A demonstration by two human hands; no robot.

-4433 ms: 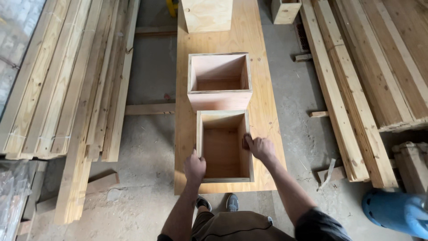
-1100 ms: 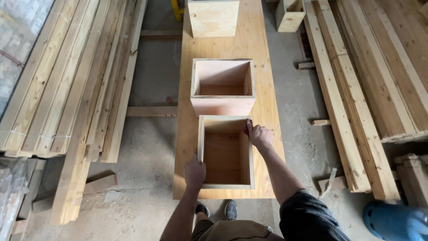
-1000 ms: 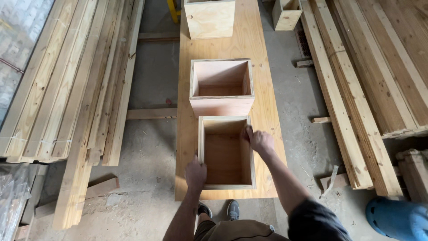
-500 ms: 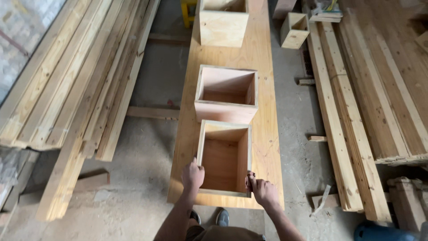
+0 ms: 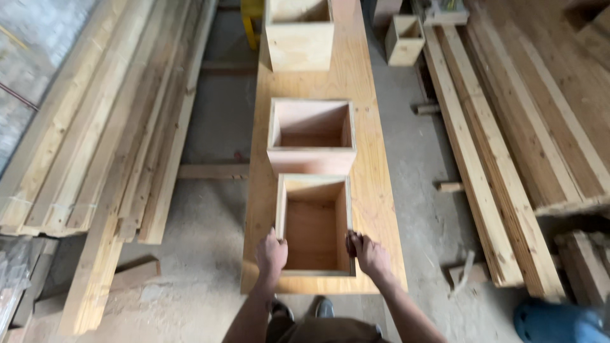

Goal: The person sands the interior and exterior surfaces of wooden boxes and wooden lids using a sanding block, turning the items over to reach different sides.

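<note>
An open-topped plywood box (image 5: 313, 226) sits at the near end of a long wooden board (image 5: 375, 190). My left hand (image 5: 271, 252) grips the box's left wall near its front corner. My right hand (image 5: 370, 253) grips the right wall opposite. A second open wooden box (image 5: 311, 134) stands just beyond it, touching or nearly touching its far wall. A third, taller box (image 5: 299, 33) stands farther up the board.
Stacks of long timber planks (image 5: 108, 133) lie to the left and planks (image 5: 508, 140) to the right on the concrete floor. A small wooden box (image 5: 404, 39) sits at the back right. A blue object (image 5: 556, 322) is at the bottom right. My shoes (image 5: 302, 309) show below the board.
My right hand slid from the box's far right corner back to its near right wall. The view tilted up, showing more of the board and the third box.
</note>
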